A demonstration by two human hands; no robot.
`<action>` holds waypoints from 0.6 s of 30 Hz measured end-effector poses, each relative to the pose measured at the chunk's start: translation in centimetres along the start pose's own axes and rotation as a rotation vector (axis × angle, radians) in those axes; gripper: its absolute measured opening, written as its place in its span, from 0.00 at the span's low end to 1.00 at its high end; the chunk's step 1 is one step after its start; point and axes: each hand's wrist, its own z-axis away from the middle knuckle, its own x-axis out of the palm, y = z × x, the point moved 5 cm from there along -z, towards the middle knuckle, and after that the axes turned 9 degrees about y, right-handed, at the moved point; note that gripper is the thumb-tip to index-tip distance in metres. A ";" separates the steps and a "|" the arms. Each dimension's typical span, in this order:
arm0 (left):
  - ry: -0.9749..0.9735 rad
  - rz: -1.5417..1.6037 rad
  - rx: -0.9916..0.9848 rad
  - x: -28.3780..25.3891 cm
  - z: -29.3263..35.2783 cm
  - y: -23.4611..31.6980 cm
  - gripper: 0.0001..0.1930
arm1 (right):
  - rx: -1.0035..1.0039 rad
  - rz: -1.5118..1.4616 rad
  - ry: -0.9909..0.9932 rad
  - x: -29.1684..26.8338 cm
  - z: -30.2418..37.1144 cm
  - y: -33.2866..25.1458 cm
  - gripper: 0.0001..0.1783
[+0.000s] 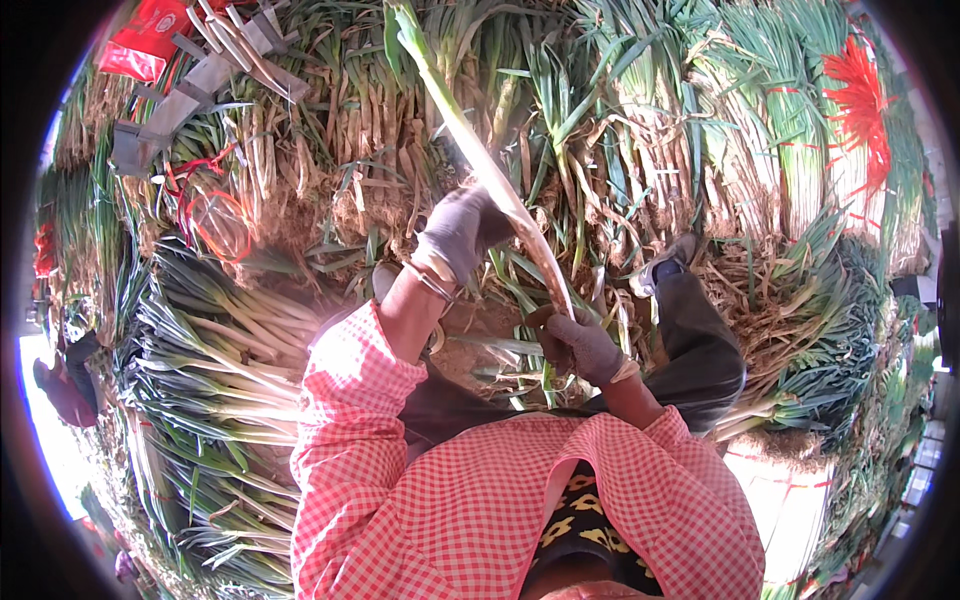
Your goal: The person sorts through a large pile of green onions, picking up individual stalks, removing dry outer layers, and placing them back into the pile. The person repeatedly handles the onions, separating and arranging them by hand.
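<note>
The stalk [470, 135], a long leek-like one, slants between the two hands in front of the person's chest, its leafy tip pointing away to the upper left and its lower end near the body. The left hand [463, 236] is curled against it partway down and seems to grip it, though the fingertips are hidden; the right hand [583, 347] has its fingers closed round the lower end. Both wear thin greyish gloves.

It should be light, fairly stiff along the pale shaft and limper at the green tip. The white part looks smooth and probably slick once the skin is off; the browner lower end looks drier, so likely easier to grip. A hard squeeze or sharp bend could bruise or snap it; the firm shaft seems the best hold, with the leaves apt to tear.

Close by are dark, smooth trousers [697, 340] and pink checked sleeves [350, 375]. To the left lies a loose heap [225, 350] of glossy green leaves and white shafts. Beyond the hands stand bundles [375, 140] with papery brown skins and shaggy roots. Farther out are shiny red strips [860, 110], a flat grey metal frame [175, 112] and a glossy red bag [150, 38].
</note>
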 end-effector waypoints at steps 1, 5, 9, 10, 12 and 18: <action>-0.033 -0.117 0.029 0.3 0.2 -0.6 0.07 | 0.052 -0.030 -0.058 -0.2 0.0 0.1 0.14; -0.503 -1.585 0.421 3.1 3.3 -7.4 0.09 | -0.194 0.063 0.243 -3.3 -1.4 -2.1 0.16; -1.072 -1.916 0.490 2.5 6.3 -14.3 0.12 | -0.168 -0.132 0.228 -4.9 -2.2 -2.9 0.19; -1.193 -1.882 0.371 1.6 6.4 -15.0 0.13 | -0.137 -0.173 0.157 -4.7 -2.2 -3.0 0.19; -0.862 -1.917 0.256 -0.4 3.2 -13.0 0.13 | -0.072 -0.348 0.016 -4.3 -1.3 -3.2 0.19; -0.314 -0.176 0.018 -1.6 -1.2 -2.3 0.54 | -0.207 0.031 0.005 -2.5 1.9 -4.9 0.24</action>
